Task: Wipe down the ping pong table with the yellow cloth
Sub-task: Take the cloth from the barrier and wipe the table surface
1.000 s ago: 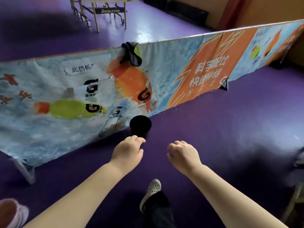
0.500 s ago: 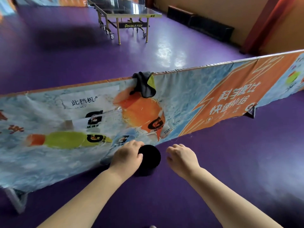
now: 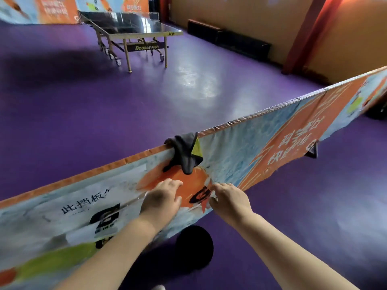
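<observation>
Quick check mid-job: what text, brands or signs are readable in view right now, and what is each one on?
"DOUBLE FISH": crossbar under the ping pong table.
"此挡板": white patch on the barrier banner.
"G" logo: banner's orange splash.
Orange panel characters, table-edge sticker, far banners: unreadable.

A glossy purple floor (image 3: 188,105) carries everything. The printed fabric barrier (image 3: 251,143) stands on it and runs slantwise across the view. Over the barrier's top edge hangs a dark cloth (image 3: 184,158) with a yellow side showing. On the near side, at the barrier's foot, a round black container (image 3: 194,248) sits on the floor. Well beyond the barrier, the ping pong table (image 3: 134,26) stands on wheeled legs.
</observation>
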The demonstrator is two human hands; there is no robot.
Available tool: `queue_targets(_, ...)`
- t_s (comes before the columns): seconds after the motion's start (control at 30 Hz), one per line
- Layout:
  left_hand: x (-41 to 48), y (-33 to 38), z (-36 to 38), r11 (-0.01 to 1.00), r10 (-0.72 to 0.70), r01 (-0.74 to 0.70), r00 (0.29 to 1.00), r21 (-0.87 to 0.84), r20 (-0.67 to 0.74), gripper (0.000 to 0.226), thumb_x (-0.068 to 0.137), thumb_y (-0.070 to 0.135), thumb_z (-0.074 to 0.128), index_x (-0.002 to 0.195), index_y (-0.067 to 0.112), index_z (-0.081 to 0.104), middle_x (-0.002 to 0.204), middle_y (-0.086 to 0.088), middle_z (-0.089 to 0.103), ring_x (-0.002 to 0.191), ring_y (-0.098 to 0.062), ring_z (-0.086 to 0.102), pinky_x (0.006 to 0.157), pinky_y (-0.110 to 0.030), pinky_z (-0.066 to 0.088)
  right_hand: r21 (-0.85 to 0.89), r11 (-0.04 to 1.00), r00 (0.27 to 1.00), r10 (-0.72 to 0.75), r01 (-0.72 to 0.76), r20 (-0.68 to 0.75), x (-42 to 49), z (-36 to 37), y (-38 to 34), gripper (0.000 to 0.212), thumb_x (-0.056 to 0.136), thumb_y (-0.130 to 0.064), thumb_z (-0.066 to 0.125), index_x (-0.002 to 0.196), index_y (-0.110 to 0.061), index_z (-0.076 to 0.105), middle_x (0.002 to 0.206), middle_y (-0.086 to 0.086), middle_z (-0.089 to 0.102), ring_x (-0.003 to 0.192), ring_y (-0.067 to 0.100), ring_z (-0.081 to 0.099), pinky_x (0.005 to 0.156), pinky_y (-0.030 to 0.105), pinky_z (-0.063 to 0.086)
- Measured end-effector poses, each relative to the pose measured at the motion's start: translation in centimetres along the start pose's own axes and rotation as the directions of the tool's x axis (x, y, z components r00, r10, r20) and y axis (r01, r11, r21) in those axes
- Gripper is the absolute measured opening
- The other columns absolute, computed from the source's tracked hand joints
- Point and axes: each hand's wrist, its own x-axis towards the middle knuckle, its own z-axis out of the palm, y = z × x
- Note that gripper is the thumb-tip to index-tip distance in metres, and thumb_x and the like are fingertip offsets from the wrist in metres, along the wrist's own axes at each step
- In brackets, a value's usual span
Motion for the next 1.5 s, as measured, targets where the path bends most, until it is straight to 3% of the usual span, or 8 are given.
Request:
queue_targets(0.43, 14.1, -7.3, -2.7, 0.961, 0.276, -0.276, 0.961, 0.008, 0.0, 0.038, 0.063, 0.006, 0.078, 0.099, 0.012, 0.068, 0.092, -0.002, 0.067, 0.084, -0.026, 0.066, 0.063, -0.033, 0.055, 0.347, 0.859, 0.907, 0.418, -0.377, -0.051, 15.5, 0.2, -5.5, 0.033, 0.096, -0.038, 0.051, 0.115, -0.012, 0.057, 0.115, 0.006, 0.062, 0.108, 0.027, 0.057, 0.078, 0.034, 0.043)
queue_targets(0.57, 15.1, -7.8, -2.4, 0.95, 0.311, -0.311, 0.95, -0.012, 0.001, 0.037, 0.064, 0.005, 0.077, 0.099, 0.013, 0.068, 0.093, -0.001, 0.068, 0.085, -0.025, 0.066, 0.065, -0.032, 0.055, 0.627, 0.627, 0.825, 0.563, -0.462, 0.044, 17.3, 0.7, -6.1, 0.016, 0.091, -0.029, 0.058, 0.094, -0.013, 0.059, 0.092, 0.004, 0.063, 0.091, 0.026, 0.061, 0.071, 0.034, 0.044)
queue_targets(0.7, 15.9, -7.6, -2.5, 0.949, 0.312, -0.312, 0.95, -0.036, -0.012, 0.033, 0.071, 0.008, 0.075, 0.102, 0.011, 0.068, 0.096, -0.003, 0.068, 0.087, -0.027, 0.065, 0.068, -0.032, 0.053, 0.91, 0.299, 0.764, 0.644, -0.289, 0.031, 17.1, 0.0, -6.4, 0.016, 0.092, -0.012, 0.054, 0.078, -0.016, 0.047, 0.075, 0.001, 0.054, 0.072, 0.019, 0.051, 0.066, 0.035, 0.046)
queue_targets(0.8, 17.2, -6.6, -3.2, 0.952, 0.294, -0.296, 0.955, -0.081, -0.042, 0.027, 0.081, 0.017, 0.07, 0.108, 0.013, 0.066, 0.099, -0.003, 0.066, 0.091, -0.026, 0.063, 0.073, -0.033, 0.051, 0.919, 0.358, 0.751, 0.649, -0.166, -0.117, 15.0, -1.2, -5.8, 0.018, 0.096, -0.007, 0.048, 0.082, -0.017, 0.042, 0.075, -0.002, 0.049, 0.065, 0.011, 0.043, 0.06, 0.027, 0.038)
queue_targets(1.0, 18.7, -0.1, -3.1, 0.902, 0.407, -0.409, 0.912, -0.141, -0.042, 0.033, 0.08, 0.02, 0.07, 0.112, 0.015, 0.064, 0.107, -0.003, 0.065, 0.099, -0.024, 0.06, 0.08, -0.03, 0.045, 0.784, 0.618, 0.691, 0.591, -0.055, -0.417, 8.7, -3.3, -1.9, 0.017, 0.095, -0.004, 0.051, 0.092, -0.021, 0.051, 0.078, -0.01, 0.058, 0.073, 0.016, 0.055, 0.068, 0.038, 0.046)
queue_targets(1.2, 15.9, 9.3, 0.0, 0.705, 0.683, -0.638, 0.729, -0.311, 0.051, 0.04, 0.084, 0.022, 0.065, 0.123, 0.019, 0.059, 0.119, 0.0, 0.062, 0.112, -0.019, 0.052, 0.093, -0.031, 0.042, 0.683, 0.726, 0.665, 0.551, -0.083, -0.505, 0.2, -5.0, 2.7, 0.015, 0.092, -0.012, 0.058, 0.096, -0.024, 0.067, 0.09, -0.015, 0.069, 0.084, 0.009, 0.065, 0.076, 0.035, 0.053)
queue_targets(1.33, 12.1, 15.1, 2.9, 0.542, 0.804, -0.65, 0.585, -0.533, 0.106, 0.022, 0.08, 0.03, 0.058, 0.099, 0.024, 0.067, 0.098, 0.013, 0.065, 0.1, -0.012, 0.051, 0.088, -0.022, 0.04, 0.583, 0.79, 0.613, 0.559, -0.189, -0.559, -7.0, -6.2, 5.0, 0.02, 0.085, -0.02, 0.059, 0.098, -0.028, 0.072, 0.097, -0.015, 0.072, 0.088, 0.007, 0.068, 0.077, 0.025, 0.054)
queue_targets(1.5, 7.0, 22.9, 6.0, 0.494, 0.852, -0.645, 0.494, -0.583, 0.174, 0.019, 0.064, 0.041, 0.061, 0.069, 0.023, 0.063, 0.073, 0.012, 0.06, 0.087, -0.015, 0.052, 0.078, -0.033, 0.044, 0.47, 0.78, 0.585, 0.622, -0.412, -0.52, -17.5, -7.2, 8.3, 0.014, 0.084, -0.02, 0.064, 0.094, -0.027, 0.072, 0.09, -0.011, 0.073, 0.084, 0.007, 0.063, 0.07, 0.013, 0.04)
